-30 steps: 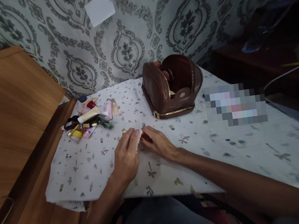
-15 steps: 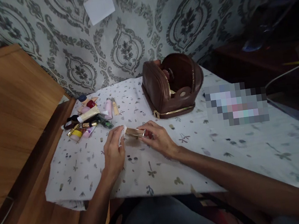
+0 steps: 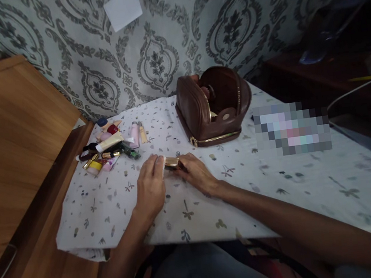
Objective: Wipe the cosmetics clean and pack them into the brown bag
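Observation:
My right hand grips a small gold item at its right end, fingers wrapped round it. My left hand is closed on a white wipe, which it presses against the item's left end. Behind my hands stands a brown leather bag, unzipped, with a few things visible inside. To the left lies a pile of cosmetics, among them a cream tube, a pink tube and a green item.
The patterned white cloth covers the table. A blurred-out object lies right of the bag. At the left rises a wooden panel; the papered wall stands behind. A white cable runs at the right.
My left hand has moved right with the wipe, nearer my right hand, covering more of the gold item. My right hand's fingers have shifted slightly round the item.

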Action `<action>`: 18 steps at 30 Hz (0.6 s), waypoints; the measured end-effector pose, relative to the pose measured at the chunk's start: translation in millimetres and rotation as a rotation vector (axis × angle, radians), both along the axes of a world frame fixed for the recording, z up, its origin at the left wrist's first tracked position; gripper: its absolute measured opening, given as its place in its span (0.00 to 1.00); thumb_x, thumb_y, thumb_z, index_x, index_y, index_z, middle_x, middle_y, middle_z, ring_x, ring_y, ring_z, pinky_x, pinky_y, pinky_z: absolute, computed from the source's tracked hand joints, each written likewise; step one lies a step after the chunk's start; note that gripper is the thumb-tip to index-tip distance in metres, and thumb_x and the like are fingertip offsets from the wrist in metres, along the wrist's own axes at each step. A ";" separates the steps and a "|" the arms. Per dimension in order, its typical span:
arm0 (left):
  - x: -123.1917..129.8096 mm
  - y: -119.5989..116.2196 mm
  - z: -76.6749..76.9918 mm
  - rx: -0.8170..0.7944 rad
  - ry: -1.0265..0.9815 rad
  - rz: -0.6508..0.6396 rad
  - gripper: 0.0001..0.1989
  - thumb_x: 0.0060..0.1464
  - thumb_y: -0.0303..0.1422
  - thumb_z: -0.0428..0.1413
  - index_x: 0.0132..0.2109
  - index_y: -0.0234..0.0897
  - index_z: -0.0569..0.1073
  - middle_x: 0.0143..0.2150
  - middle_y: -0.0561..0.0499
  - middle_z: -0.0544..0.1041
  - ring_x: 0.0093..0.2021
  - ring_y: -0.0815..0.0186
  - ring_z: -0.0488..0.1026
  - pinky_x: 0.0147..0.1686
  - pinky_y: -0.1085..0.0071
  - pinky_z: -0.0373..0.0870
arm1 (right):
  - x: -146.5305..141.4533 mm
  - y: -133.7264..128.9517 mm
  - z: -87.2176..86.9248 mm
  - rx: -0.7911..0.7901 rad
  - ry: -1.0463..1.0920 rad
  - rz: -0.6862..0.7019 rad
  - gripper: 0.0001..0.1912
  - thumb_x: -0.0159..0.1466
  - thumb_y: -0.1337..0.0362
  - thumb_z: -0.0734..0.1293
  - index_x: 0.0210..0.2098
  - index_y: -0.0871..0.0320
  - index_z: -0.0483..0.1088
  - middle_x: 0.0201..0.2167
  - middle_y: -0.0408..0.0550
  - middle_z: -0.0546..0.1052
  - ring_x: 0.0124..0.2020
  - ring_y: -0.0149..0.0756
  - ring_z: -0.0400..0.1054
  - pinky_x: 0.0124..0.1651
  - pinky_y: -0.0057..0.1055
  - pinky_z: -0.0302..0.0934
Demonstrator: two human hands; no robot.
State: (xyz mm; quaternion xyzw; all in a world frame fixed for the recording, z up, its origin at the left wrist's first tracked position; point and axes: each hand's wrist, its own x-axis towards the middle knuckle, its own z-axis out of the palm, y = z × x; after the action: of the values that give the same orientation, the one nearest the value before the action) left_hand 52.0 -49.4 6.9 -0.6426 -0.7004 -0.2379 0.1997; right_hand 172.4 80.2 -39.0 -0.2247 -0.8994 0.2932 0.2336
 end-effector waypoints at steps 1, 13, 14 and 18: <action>4.6 0.6 0.9 -0.005 0.005 -0.015 0.23 0.58 0.18 0.45 0.58 0.31 0.69 0.57 0.35 0.73 0.59 0.54 0.69 0.59 0.54 0.69 | 0.4 -0.4 -0.4 0.002 0.008 0.011 0.03 0.64 0.72 0.64 0.35 0.58 0.67 0.36 0.50 0.74 0.41 0.42 0.64 0.44 0.35 0.60; 2.1 2.6 20.0 -0.003 -0.270 -0.100 0.22 0.60 0.20 0.46 0.59 0.35 0.69 0.56 0.41 0.73 0.58 0.60 0.70 0.60 0.60 0.68 | 9.6 -3.4 12.1 -0.109 0.433 -0.066 0.06 0.61 0.67 0.68 0.39 0.56 0.70 0.32 0.45 0.70 0.30 0.34 0.66 0.35 0.30 0.63; -1.8 2.8 18.4 -0.005 -0.298 -0.090 0.21 0.60 0.21 0.46 0.58 0.34 0.70 0.55 0.42 0.74 0.57 0.61 0.71 0.59 0.61 0.69 | 9.4 -3.4 12.7 -0.104 0.453 -0.081 0.06 0.61 0.66 0.69 0.38 0.56 0.71 0.32 0.44 0.70 0.29 0.33 0.65 0.34 0.30 0.63; -8.8 4.6 6.8 -0.014 -0.310 -0.056 0.20 0.60 0.21 0.46 0.57 0.33 0.70 0.55 0.41 0.74 0.56 0.60 0.71 0.58 0.60 0.69 | 7.9 -1.1 10.0 -0.122 0.469 -0.077 0.11 0.58 0.67 0.70 0.41 0.56 0.72 0.31 0.43 0.69 0.26 0.31 0.64 0.34 0.30 0.64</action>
State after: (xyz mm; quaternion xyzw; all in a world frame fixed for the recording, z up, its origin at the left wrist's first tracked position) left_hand 43.2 -44.7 13.7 -0.6190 -0.7062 -0.3347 0.0780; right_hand 180.3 79.1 -29.0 -0.1985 -0.7921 0.3818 0.4329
